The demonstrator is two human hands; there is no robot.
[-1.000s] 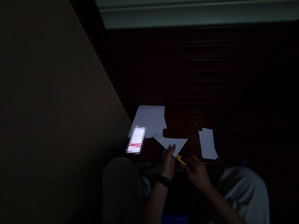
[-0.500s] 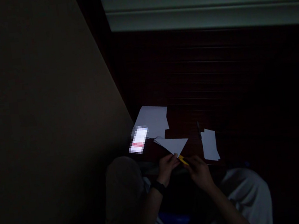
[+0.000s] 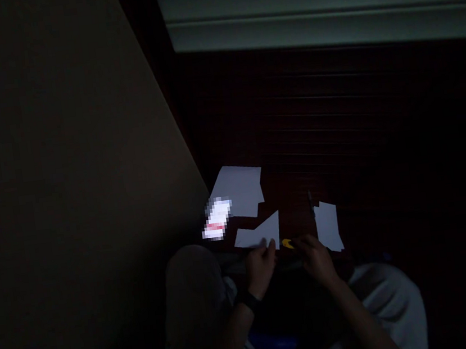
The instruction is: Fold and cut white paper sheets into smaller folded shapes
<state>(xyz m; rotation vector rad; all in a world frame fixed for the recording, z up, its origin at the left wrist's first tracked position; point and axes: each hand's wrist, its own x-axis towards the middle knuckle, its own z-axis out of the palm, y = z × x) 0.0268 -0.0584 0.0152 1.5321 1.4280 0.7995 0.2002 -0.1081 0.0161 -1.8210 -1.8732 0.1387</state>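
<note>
My left hand (image 3: 261,268), with a dark band at the wrist, pinches the lower right edge of a white sheet of paper (image 3: 261,231). The sheet lies at the near side of the small dark table and has an angled outline. Just to its right, my right hand (image 3: 317,258) is closed around a yellow utility knife (image 3: 287,243). Its yellow end points left, a small gap away from the paper; the dim light hides its blade and the rest of the handle.
A lit phone (image 3: 217,219), blurred out, lies at the left beside larger white sheets (image 3: 241,187). Narrower white paper pieces (image 3: 328,228) lie at the right, a dark pen (image 3: 311,203) along them. A wall (image 3: 128,153) rises close on the left, with slatted panels (image 3: 303,24) ahead.
The paper, earlier a folded triangle pointing toward me, has turned and now shows a different outline. My right hand has drawn the utility knife slightly right, away from the left hand.
</note>
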